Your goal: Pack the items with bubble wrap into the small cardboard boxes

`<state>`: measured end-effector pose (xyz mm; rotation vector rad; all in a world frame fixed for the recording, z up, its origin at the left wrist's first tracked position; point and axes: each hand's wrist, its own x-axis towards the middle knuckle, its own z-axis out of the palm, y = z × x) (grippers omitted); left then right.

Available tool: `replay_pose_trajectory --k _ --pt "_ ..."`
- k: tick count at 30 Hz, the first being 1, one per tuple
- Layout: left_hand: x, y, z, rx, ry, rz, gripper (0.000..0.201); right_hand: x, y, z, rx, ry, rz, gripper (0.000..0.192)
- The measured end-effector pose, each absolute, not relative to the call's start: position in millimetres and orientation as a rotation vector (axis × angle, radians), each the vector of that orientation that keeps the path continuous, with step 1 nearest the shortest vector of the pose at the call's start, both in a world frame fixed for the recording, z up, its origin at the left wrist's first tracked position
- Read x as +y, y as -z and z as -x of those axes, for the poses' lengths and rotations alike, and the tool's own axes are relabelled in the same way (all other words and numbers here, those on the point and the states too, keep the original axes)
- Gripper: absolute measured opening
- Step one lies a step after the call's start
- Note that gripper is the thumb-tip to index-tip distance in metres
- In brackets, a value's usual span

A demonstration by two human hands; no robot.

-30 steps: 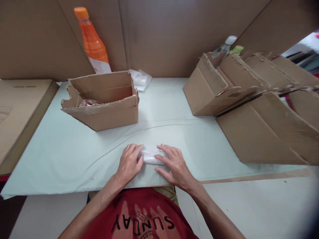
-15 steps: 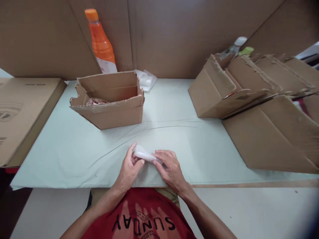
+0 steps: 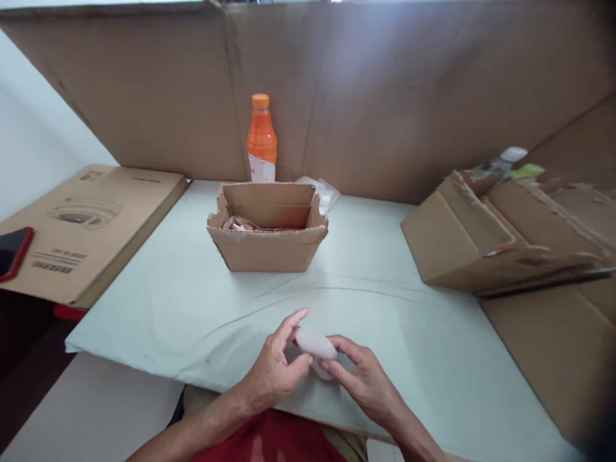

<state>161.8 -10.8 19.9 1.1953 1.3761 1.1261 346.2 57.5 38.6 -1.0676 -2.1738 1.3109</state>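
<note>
Between my hands, over the near part of the table, is a small bundle of whitish translucent plastic (image 3: 315, 342), folded or rolled up. My left hand (image 3: 282, 362) holds its left end, thumb at the lower edge and forefinger raised along the far side. On the other end, my right hand (image 3: 366, 375) pinches it between thumb and fingers. Part of the plastic hangs down below the grip. What it wraps, if anything, I cannot make out. Beyond my hands stands an open cardboard box (image 3: 269, 250) with red and clear-wrapped items inside.
Behind the box are an orange bottle (image 3: 262, 141) and clear plastic bags (image 3: 328, 194). Torn-edged cardboard boxes (image 3: 452, 237) line the right side. A flat carton (image 3: 110, 224) with a phone (image 3: 14, 253) on it lies left. A cardboard wall (image 3: 409, 96) closes the back.
My view has swung left and up, bringing the phone into sight. The plastic bundle, a long tapered shape before, now looks shorter and rounder between both hands.
</note>
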Motion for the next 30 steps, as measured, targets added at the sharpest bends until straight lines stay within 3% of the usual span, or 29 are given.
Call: replay_pose_trajectory --k 6,14,22,30 --pt "7 -35 -119 1.328 -1.198 -1.319 0.075 97 -91 -341 -2.258 -0.859 0.985 0.015" --pt "32 -23 -94 1.394 -1.145 -1.282 0.047 199 -213 -261 -2.447 0.042 0.671 0.017" --pt "31 27 -103 1.313 -1.065 -1.373 0.057 258 -171 -142 -3.17 0.427 0.868 0.015" --pt "36 44 -109 1.161 -1.047 -1.641 0.045 265 -158 -139 -3.314 0.326 0.746 0.018"
